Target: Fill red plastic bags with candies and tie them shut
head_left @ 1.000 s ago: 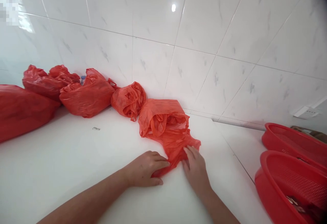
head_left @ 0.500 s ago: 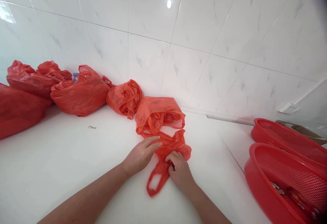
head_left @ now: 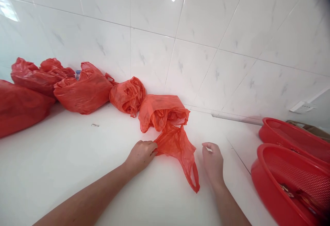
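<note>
A thin red plastic bag [head_left: 177, 141] lies spread on the white table, one looped handle [head_left: 195, 179] trailing toward me on its right side. My left hand [head_left: 141, 154] is closed on the bag's left edge, fingers bunched around the plastic. To the right of the bag, apart from it, is my right hand [head_left: 213, 160]. Its thumb and forefinger are curled together into a small loop, with nothing visible in them. Just behind, the spread bag meets a folded pile of red bags [head_left: 163, 110]; I cannot tell whether they are joined.
Along the tiled wall [head_left: 152, 54] stand a bundled red bag [head_left: 127, 95] and several filled red bags [head_left: 84, 93]. Two red mesh baskets [head_left: 268, 178] stand at the right; small packets lie in the nearer one. A small scrap [head_left: 95, 125] lies on the white table [head_left: 77, 157].
My right hand has let go of the bag and moved right. My left hand, open before, has closed on the bag's left edge. The bag is more spread out, its handle swung right.
</note>
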### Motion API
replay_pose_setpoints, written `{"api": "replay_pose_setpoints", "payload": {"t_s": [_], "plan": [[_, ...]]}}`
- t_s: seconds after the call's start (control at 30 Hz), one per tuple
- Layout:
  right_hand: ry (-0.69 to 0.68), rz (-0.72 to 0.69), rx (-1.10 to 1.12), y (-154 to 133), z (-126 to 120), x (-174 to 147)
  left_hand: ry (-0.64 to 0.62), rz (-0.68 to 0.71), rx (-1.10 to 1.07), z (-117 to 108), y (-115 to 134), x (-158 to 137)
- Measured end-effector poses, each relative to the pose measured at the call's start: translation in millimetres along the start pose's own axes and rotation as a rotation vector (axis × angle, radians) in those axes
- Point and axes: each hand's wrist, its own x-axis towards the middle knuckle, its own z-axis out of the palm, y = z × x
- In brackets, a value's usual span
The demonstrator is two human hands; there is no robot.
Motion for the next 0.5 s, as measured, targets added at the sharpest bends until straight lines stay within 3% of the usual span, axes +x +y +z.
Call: {"api": "replay_pose_setpoints", "payload": {"t_s": [0.07,0.1,0.2,0.27,0.37,0.5], "plan": [[0.078,-0.188,-0.044,-12,-1,-13,0.027,-0.087,-0.081,0,5,-1],[0.051,-0.316,-0.049,-19,2,-24,0.040,-0.122,-0.125,0,8,-1],[-0.221,-0.693,-0.047,-38,15,-63,0.039,-0.194,-0.274,-1,17,-3],[-0.374,-0.824,-0.050,-45,27,-83,0.013,-0.226,-0.383,-1,21,-4],[-0.415,-0.820,-0.137,-41,42,-92,0.000,-0.249,-0.560,-1,25,-5],[-0.300,-0.683,-0.303,-25,47,-71,-0.057,-0.289,-0.819,-3,27,-6]]}}
